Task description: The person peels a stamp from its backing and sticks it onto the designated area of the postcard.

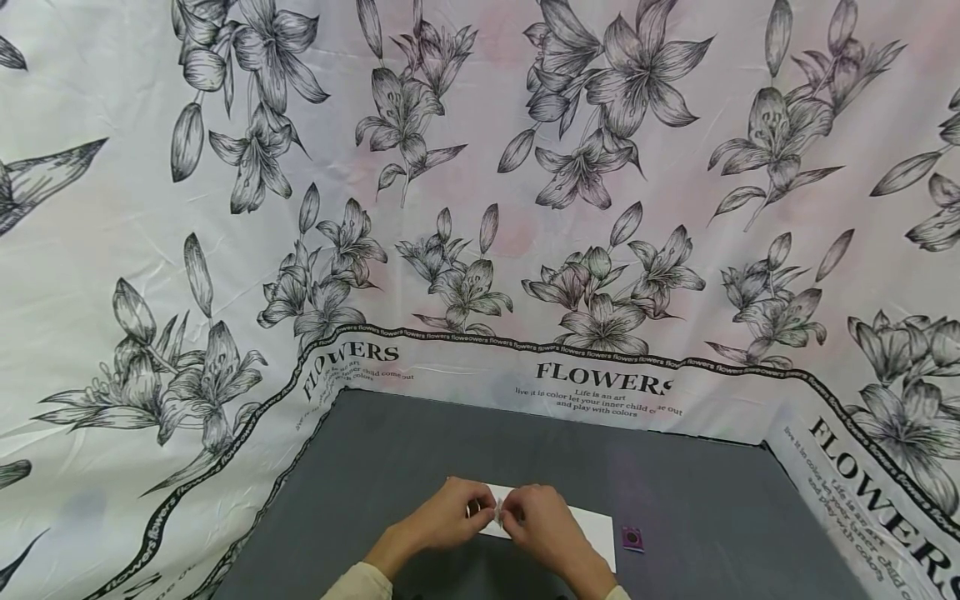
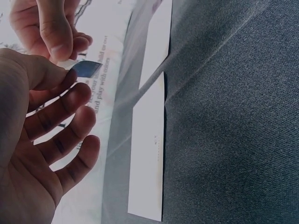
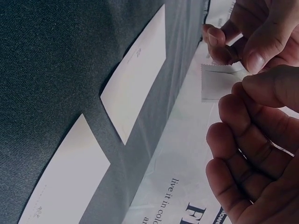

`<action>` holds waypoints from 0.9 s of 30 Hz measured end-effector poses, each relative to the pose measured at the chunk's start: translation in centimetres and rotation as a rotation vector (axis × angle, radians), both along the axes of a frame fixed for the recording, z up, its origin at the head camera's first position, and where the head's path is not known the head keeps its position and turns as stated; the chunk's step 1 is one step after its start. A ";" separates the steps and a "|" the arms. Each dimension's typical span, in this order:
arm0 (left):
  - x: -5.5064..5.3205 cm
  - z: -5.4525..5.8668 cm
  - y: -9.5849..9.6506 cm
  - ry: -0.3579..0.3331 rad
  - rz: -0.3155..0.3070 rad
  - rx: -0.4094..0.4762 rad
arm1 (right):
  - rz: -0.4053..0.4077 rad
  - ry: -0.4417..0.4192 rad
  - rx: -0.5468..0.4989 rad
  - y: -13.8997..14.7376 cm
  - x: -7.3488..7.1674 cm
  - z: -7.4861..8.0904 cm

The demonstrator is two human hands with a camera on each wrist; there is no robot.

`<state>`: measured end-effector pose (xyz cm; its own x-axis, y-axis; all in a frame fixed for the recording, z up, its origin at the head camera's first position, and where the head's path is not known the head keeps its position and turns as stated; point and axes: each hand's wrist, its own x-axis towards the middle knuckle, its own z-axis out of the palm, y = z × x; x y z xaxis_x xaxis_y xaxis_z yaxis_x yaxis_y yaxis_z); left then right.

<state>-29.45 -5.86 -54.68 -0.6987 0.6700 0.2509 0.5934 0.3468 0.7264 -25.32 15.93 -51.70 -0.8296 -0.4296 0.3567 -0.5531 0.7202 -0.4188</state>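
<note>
White and serrated along one edge, a small packet (image 3: 216, 86) sits at lower centre of the head view, pinched by the left hand (image 1: 454, 512) and the right hand (image 1: 543, 523). Two white cards (image 3: 138, 74) lie on the dark grey worktop (image 1: 420, 442); a purple square (image 1: 633, 539) lies further right.

Lower centre of frame: left hand (image 1: 455, 514) and right hand (image 1: 542, 525) close together, fingertips of both pinching small pale piece (image 1: 498, 508) between them. White card (image 1: 597, 533) flat under hands, showing between them and right of right hand. Purple square (image 1: 632, 539) with dark round mark, just beyond card's right end. Grey table (image 1: 450, 437) across bottom. Cream sleeve (image 1: 362, 582) at lower edge. White cloth (image 1: 480, 179) fills upper frame: black line-drawn lilies, lettered black band, "FLOWERS" print beneath.
</note>
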 end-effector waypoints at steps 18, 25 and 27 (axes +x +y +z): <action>-0.1 -0.2 -0.2 -0.006 0.025 0.000 | -0.020 0.015 -0.005 0.3 -0.2 -0.2; -0.1 -0.1 -0.2 -0.009 0.035 0.002 | -0.035 0.009 0.008 0.3 -0.2 -0.2; -0.1 -0.1 -0.2 -0.008 0.042 0.002 | -0.039 0.008 0.012 0.4 -0.3 -0.2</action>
